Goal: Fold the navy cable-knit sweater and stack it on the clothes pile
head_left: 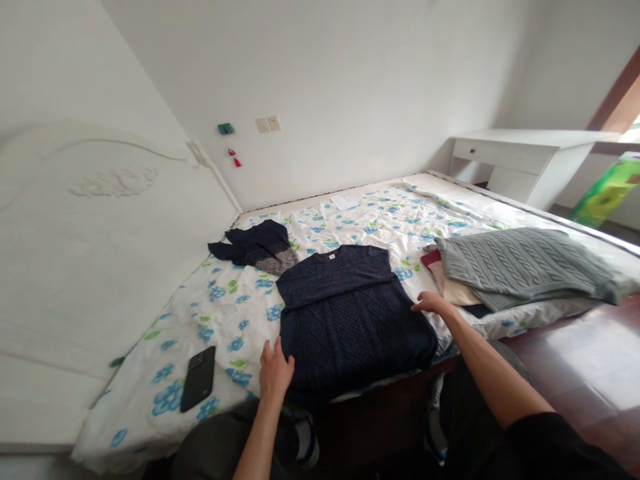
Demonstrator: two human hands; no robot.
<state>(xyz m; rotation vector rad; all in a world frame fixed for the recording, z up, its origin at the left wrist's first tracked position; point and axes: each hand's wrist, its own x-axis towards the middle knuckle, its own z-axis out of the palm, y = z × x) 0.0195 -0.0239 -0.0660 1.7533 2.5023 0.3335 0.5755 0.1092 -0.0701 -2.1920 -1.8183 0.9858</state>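
A dark navy cable-knit sweater (350, 327) lies spread on the bed in front of me, collar away from me, its sleeves folded across the chest. Its hem hangs close to the bed's near edge. Beside the sweater's lower left edge is my left hand (275, 375), open, with fingers spread. My right hand (434, 304) is at the sweater's right edge, fingers apart and the tips touching or nearly touching the knit. Neither hand visibly grips the fabric.
A dark, grey-trimmed garment (265, 245) lies crumpled behind left. At right is a grey cable-knit sweater (520, 263) over other folded clothes. A black phone (199, 379) rests on the floral sheet (215, 313). Paper (345, 201) lies near the wall; a white desk (520, 157) stands beyond.
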